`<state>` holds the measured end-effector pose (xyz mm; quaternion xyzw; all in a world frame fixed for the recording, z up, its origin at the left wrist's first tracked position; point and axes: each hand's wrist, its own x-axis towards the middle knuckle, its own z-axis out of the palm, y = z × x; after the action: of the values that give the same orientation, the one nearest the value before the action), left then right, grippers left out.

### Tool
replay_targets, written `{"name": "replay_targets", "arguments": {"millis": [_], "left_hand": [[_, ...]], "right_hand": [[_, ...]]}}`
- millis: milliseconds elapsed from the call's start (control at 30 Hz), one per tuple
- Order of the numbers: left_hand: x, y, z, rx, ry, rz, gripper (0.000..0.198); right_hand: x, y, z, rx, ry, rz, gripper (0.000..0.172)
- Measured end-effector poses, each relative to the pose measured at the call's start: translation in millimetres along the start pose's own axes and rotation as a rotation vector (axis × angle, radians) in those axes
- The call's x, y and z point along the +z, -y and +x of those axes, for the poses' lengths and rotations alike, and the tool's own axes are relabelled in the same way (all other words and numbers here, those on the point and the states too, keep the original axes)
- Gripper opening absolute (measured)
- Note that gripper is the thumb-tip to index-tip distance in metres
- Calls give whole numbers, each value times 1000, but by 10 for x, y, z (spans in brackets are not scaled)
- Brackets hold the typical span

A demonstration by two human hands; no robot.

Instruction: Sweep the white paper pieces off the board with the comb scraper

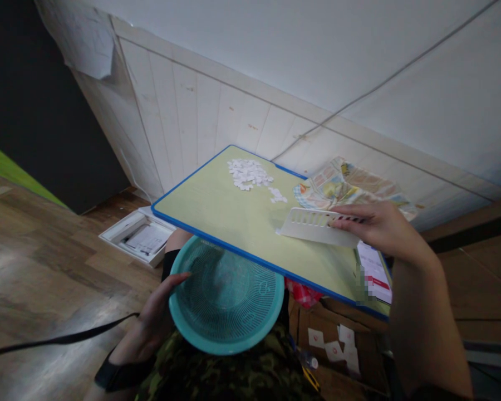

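My left hand (162,298) grips the rim of a turquoise plastic colander (227,289), thumb over the edge. The colander sits at my lap, below the table's near edge, with no items visible inside it. In my right hand (373,225) is a white slotted plastic scraper (317,227), pinched between thumb and fingers. Its lower edge is at or just over the yellow tabletop (209,206); I cannot tell whether it touches. Farther back on the table lies a pile of small white pieces (248,174), with a smaller cluster (278,195) nearer the scraper.
A crumpled patterned cloth or wrapper (350,184) lies along the table's back right, against the wall. A phone-like item (373,267) rests at the right end. On the floor are an open white box (137,236) and a cardboard box with white cards (334,351).
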<state>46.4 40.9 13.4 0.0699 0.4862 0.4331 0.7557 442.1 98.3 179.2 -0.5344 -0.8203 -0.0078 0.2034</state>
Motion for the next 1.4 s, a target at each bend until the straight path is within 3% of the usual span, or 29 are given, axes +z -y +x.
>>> {"name": "replay_targets", "arguments": {"millis": [300, 633, 767, 933, 1067, 1133, 1400], "left_hand": [[87, -18, -66, 14, -25, 9, 30], [81, -13, -135, 64, -14, 32, 10], [113, -21, -130, 54, -15, 60, 14], [149, -16, -111, 10, -40, 58, 18], [90, 20, -79, 32, -19, 80, 11], [65, 32, -67, 27, -26, 75, 17], [7, 38, -34, 49, -25, 102, 18]], "right_hand": [[-26, -18, 76, -4, 8, -68, 25], [-165, -200, 80, 50, 116, -49, 27], [-177, -142, 85, 81, 120, -148, 29], [31, -225, 228, 159, 3, -160, 29], [267, -386, 387, 194, -91, -152, 30], [349, -432, 437, 187, -128, -124, 30], [372, -520, 429, 228, -323, -103, 31]]}}
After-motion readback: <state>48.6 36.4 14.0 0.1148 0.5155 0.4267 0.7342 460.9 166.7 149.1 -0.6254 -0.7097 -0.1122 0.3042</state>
